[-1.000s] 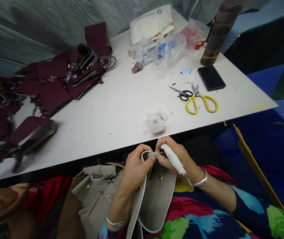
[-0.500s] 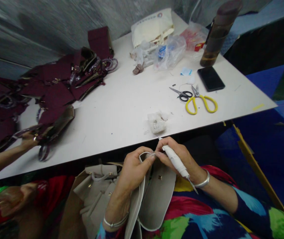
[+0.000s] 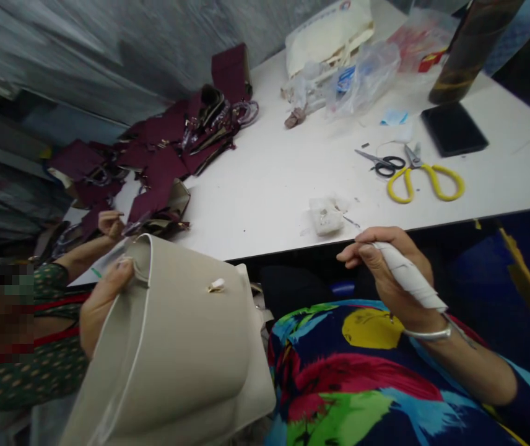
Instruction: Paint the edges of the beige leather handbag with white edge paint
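Observation:
My left hand [image 3: 100, 303] grips the top edge of a beige bag [image 3: 176, 347] and holds it out to the left, over my lap. A small metal clasp [image 3: 217, 285] shows on the bag's face. My right hand [image 3: 386, 266] is closed round a white-wrapped tool [image 3: 408, 279], just below the table's front edge, with its thin metal tip pointing back along my wrist. A small clear packet of metal parts [image 3: 324, 217] lies on the white table [image 3: 269, 186] right in front of that hand.
Yellow-handled scissors [image 3: 425, 179], small black scissors [image 3: 383, 164] and a black phone [image 3: 453, 129] lie at the right. A brown bottle [image 3: 472, 52] and plastic bags [image 3: 362, 80] stand behind. Maroon bag pieces [image 3: 163, 155] pile at the left, where another person's hand [image 3: 109, 224] reaches.
My hands have parted: the left swung the beige bag out to the left and raised it, the right stayed near the table edge with the tool. The view turned left.

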